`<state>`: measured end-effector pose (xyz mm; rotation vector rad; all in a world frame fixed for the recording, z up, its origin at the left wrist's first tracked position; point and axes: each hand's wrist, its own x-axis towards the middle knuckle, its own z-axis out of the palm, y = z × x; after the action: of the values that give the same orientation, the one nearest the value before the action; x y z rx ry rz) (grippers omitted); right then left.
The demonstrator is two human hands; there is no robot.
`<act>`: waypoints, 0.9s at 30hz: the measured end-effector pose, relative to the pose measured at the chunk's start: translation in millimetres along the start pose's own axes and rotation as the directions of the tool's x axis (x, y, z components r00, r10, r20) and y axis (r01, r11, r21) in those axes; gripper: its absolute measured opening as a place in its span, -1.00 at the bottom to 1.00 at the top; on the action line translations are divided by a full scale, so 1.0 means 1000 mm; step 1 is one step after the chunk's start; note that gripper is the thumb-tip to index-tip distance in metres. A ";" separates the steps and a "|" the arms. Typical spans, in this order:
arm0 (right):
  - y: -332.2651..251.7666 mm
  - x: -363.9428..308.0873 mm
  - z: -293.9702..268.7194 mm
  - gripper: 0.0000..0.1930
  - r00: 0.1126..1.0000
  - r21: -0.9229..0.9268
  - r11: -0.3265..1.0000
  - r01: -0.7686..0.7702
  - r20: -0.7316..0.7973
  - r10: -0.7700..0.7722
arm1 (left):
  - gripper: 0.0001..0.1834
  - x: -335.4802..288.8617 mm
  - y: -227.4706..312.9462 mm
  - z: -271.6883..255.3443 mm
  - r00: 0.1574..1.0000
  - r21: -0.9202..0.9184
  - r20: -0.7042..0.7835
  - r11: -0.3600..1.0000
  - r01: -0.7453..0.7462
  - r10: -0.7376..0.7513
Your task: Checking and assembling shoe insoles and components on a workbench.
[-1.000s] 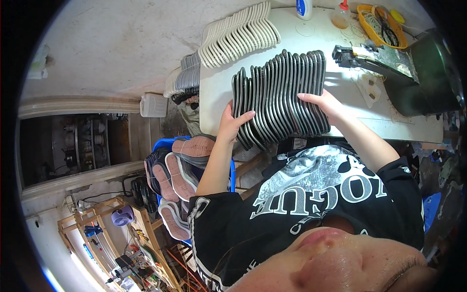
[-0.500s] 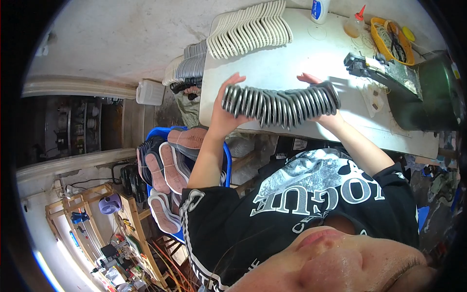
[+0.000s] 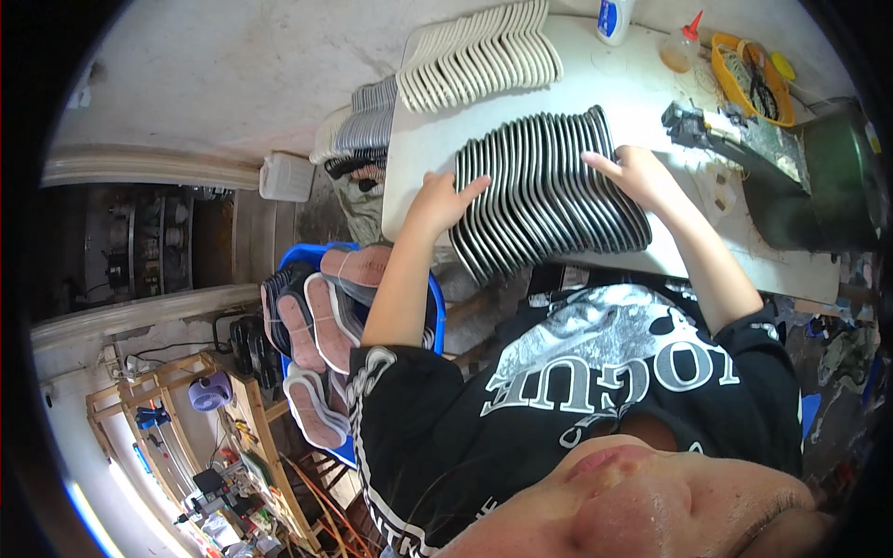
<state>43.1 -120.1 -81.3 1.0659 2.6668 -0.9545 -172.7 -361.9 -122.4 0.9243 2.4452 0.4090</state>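
Both ends of a dark row of insole-shaped pieces [image 3: 549, 191] are clasped, the left grip [image 3: 441, 201] at one end, the right grip [image 3: 644, 177] at the other. The row is at the near edge of the white worktop [image 3: 609, 84], nearer than a cream row [image 3: 479, 58] of similar pieces.

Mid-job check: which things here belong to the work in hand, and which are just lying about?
Likely in the work:
dark row of soles, held between left hand and right hand

Apparently just lying about:
yellow basket
red-tipped bottle
white jug
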 end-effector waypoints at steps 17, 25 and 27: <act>-0.012 -0.061 0.005 -0.24 0.884 0.517 0.744 0.423 -0.415 -0.215 | 0.10 -0.069 0.030 -0.003 0.749 -0.419 -0.574 0.667 -0.616 0.331; 0.014 -0.065 0.039 -0.57 0.728 0.138 0.830 0.541 -0.571 -0.380 | 0.21 -0.064 0.045 0.034 0.743 -0.555 -0.604 0.517 -0.651 0.287; 0.007 -0.065 0.025 -0.59 0.845 0.326 0.817 0.475 -0.427 -0.321 | 0.13 -0.059 0.064 0.025 0.803 -0.661 -0.569 0.482 -0.576 0.179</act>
<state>93.7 -169.1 -84.0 0.7928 3.1578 -1.6265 -86.9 -353.0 -95.4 0.9901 1.9014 1.9249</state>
